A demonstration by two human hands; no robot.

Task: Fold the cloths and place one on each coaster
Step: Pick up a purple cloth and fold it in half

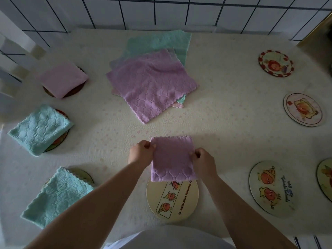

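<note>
- Both bare forearms reach forward over the table (224,108), angled inward so the hands meet at one folded purple cloth (172,159).
- The left hand (141,155) pinches the cloth's left edge near the top, fingers curled over it, thumb on the upper face.
- The right hand (203,161) grips the right edge a little lower, fingers curled round it.
- The cloth's near edge overlaps the far rim of the yellow coaster (172,202) just in front of the person; whether it touches the coaster cannot be told.
- On the left, a pink folded cloth (62,79) and two blue folded cloths (40,129) (57,195) each lie on a coaster.
- A pile of unfolded cloths (152,81), purple on top, lies mid-table.
- Four bare coasters sit on the right: (275,62), (302,109), (271,188) and, cut by the frame edge, (326,178).
</note>
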